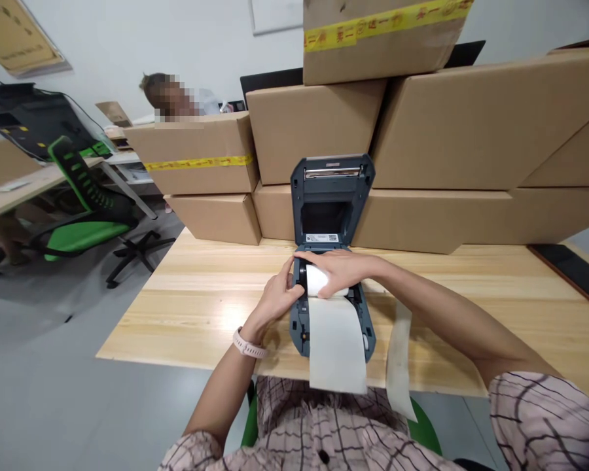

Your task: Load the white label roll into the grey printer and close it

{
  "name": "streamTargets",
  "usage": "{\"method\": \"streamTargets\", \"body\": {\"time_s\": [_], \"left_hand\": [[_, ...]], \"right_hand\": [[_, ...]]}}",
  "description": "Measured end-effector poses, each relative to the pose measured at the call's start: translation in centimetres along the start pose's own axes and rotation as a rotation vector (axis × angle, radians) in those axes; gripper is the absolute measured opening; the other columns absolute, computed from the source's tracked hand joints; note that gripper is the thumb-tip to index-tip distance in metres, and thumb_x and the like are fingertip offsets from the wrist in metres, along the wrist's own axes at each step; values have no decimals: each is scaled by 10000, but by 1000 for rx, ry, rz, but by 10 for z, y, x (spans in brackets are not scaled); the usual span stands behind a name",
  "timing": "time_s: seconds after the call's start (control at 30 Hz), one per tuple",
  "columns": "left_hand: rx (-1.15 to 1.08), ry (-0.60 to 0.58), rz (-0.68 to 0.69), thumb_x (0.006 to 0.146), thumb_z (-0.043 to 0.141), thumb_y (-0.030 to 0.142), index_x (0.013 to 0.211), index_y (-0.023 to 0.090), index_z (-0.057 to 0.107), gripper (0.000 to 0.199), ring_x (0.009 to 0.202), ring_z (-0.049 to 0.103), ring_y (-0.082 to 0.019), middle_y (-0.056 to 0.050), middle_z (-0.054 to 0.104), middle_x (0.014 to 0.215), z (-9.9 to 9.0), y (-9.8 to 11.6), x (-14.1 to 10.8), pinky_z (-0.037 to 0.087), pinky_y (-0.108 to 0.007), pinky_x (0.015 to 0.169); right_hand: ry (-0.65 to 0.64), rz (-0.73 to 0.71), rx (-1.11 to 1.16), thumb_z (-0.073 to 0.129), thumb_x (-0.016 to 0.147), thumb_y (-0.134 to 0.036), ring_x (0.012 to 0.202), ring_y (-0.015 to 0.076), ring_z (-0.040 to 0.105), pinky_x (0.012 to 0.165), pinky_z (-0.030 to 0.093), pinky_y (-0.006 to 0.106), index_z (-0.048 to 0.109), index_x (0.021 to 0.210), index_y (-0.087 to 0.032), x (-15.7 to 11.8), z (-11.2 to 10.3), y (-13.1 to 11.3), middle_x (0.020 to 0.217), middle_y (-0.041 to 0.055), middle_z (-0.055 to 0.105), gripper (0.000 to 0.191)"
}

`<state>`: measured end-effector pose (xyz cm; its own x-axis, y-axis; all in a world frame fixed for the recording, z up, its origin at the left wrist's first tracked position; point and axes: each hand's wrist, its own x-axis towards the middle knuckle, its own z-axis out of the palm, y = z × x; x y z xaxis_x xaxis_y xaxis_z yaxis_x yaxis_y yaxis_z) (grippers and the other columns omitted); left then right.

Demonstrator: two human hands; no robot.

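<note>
A dark grey label printer (300, 320) stands on the wooden table with its lid (332, 222) raised. Inside it sits a white roll of label paper (316, 280), and a loose strip (338, 347) hangs from the roll over the printer's front and past the table edge. My right hand (341, 267) is closed over the top of the roll, its thumb on the near side. At the printer's left wall, my left hand (279, 293) grips the edge, with the thumb reaching inside beside the roll. The right hand hides part of the roll and its holder.
Stacked cardboard boxes (432, 137) form a wall behind the printer. A separate paper strip (399, 366) hangs over the table's front edge. A dark phone (572, 269) lies at the far right. Beyond the boxes is another person; a green chair (86, 229) stands left.
</note>
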<state>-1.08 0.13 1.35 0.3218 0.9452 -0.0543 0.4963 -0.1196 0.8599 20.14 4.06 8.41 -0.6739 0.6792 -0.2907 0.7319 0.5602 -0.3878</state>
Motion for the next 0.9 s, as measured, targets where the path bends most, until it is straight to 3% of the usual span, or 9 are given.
{"method": "streamTargets", "body": {"time_s": [0.1,0.2,0.33,0.43,0.57,0.73,0.83,0.9], "left_hand": [[-17,-8,9,787,568,224,1607,164,356,849,638,492,-172,32,576,705,-1,-1,0,374,-272,642],[-8,-29,26,795,549,229,1622,184,331,856,647,504,-173,28,597,721,-3,1,-1,382,-272,654],[63,-48,26,784,511,232,1628,205,326,864,649,495,-179,39,559,691,-5,7,-3,365,-276,657],[84,-36,17,777,508,252,1623,191,339,864,673,499,-189,29,557,710,-5,9,-3,359,-284,667],[32,-12,21,768,510,244,1625,191,341,875,649,473,-173,37,555,702,-3,6,-2,347,-274,652],[-44,-6,42,768,521,233,1618,196,361,866,661,489,-165,22,626,765,-1,2,-2,393,-273,684],[-53,-9,29,766,521,224,1625,196,348,877,671,501,-158,21,634,784,-1,1,-2,410,-271,701],[-52,0,27,769,522,222,1628,199,342,878,672,496,-153,21,636,794,0,1,-2,411,-268,698]], "right_hand": [[50,-195,141,814,707,-391,1378,370,568,1133,466,475,265,1659,-196,-27,-17,3,1607,161,485,1116],[192,-343,266,818,735,-401,1385,310,565,1163,449,400,320,1638,-264,-77,-36,17,1580,88,519,1040],[471,-247,424,862,722,-381,1245,271,657,1037,540,352,326,1616,-382,-139,-40,60,1437,55,628,1042],[600,-34,601,854,733,-395,1238,309,669,939,570,375,282,1636,-340,-156,-23,99,1449,131,624,1070],[625,198,693,862,725,-421,1253,346,661,954,577,404,314,1635,-220,-137,8,133,1471,192,599,1081],[552,243,798,877,695,-397,1331,351,622,1090,544,503,306,1626,-214,-111,34,146,1508,171,581,1107],[648,236,908,843,766,-426,1453,322,523,1171,487,506,292,1626,-300,-133,53,151,1595,136,510,1029],[766,255,1011,792,825,-467,1474,313,502,1174,487,529,363,1576,-375,-161,71,150,1598,98,516,870]]}}
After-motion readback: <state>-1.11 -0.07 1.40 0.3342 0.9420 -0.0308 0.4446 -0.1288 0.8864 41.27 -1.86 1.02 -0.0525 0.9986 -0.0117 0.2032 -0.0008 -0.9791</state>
